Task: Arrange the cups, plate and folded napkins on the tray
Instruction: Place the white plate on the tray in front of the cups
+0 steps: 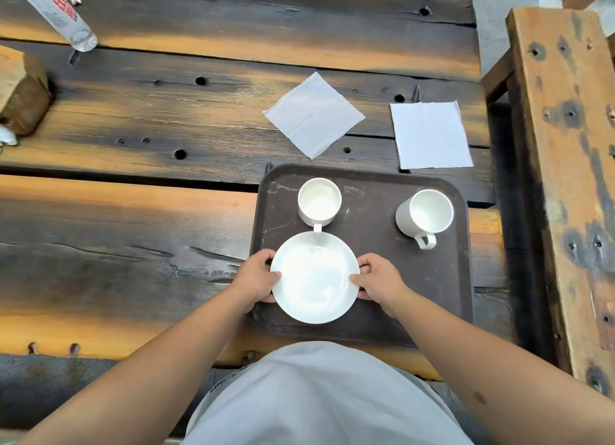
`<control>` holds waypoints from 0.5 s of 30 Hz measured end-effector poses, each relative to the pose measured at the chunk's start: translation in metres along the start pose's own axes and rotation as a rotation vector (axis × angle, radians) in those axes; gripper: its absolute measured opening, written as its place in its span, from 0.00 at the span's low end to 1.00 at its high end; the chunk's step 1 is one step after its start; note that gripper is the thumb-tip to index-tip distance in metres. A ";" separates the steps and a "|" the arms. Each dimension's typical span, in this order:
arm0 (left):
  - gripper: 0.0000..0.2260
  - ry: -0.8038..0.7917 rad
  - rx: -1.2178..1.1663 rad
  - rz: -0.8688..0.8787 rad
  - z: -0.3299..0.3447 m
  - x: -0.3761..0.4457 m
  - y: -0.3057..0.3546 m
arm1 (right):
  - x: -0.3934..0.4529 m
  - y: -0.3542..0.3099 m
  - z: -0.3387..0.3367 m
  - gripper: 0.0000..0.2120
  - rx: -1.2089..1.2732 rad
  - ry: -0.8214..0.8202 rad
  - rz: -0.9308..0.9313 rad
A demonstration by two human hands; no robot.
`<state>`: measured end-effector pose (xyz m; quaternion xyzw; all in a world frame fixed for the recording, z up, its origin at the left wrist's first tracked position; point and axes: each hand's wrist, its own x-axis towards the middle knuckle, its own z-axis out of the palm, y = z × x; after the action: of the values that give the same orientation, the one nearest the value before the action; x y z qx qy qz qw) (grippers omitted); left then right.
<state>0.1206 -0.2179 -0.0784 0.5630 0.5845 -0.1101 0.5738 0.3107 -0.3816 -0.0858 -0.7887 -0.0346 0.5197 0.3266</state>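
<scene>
A white plate (314, 277) sits at the near left of the dark brown tray (392, 278). My left hand (257, 276) grips its left rim and my right hand (379, 280) grips its right rim. Two white cups stand upright on the tray: one (319, 201) just beyond the plate, its handle touching the plate's far edge, the other (426, 215) at the far right, handle toward me. Two white folded napkins lie on the table beyond the tray, one (313, 114) turned like a diamond, the other (431, 134) to its right.
The tray rests on a weathered wooden plank table (133, 211) near its front edge. A plastic bottle (56, 12) stands at the far left, with a wooden block (21, 92) below it. A wooden bench (565, 145) runs along the right.
</scene>
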 end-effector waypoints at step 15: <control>0.06 0.155 0.639 0.151 -0.001 0.002 0.002 | 0.004 -0.012 -0.004 0.10 -0.578 0.080 -0.081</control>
<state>0.1221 -0.2160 -0.0790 0.7629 0.5190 -0.2017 0.3286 0.3190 -0.3723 -0.0809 -0.8668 -0.1997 0.4434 0.1100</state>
